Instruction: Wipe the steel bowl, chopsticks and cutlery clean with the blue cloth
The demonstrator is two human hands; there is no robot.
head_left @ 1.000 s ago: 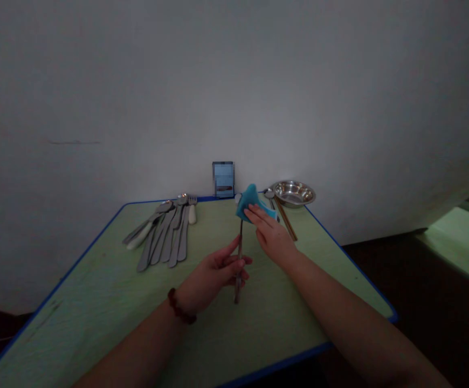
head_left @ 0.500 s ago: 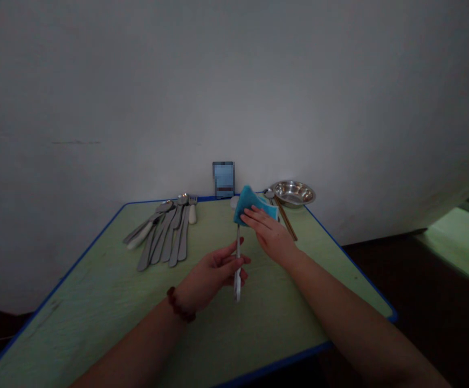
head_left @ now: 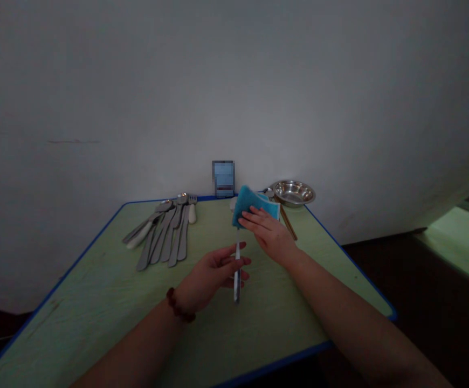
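Note:
My left hand (head_left: pixel 218 268) pinches the silvery handle of a piece of metal cutlery (head_left: pixel 236 288) between thumb and fingers, above the table's middle. The cutlery points away from me, and its far end disappears under a blue cloth (head_left: pixel 245 207), so its kind is hidden. My right hand (head_left: pixel 273 235) grips that cloth, with its fingers pressed flat across it around the cutlery's far end. A beaded bracelet (head_left: pixel 179 305) circles my left wrist.
Several spoons and other cutlery pieces (head_left: pixel 164 234) lie spread at the left, beside a white-handled fork (head_left: pixel 193 209). Wooden chopsticks (head_left: pixel 287 220), a spoon (head_left: pixel 269 193) and a metal bowl (head_left: pixel 294 193) are at the back right. A screen device (head_left: pixel 223 179) leans on the wall.
The cutlery's handle has turned slightly in my left hand, and its lower end sits a touch lower. The cloth has shifted a little in my right hand; both arms stay nearly in place.

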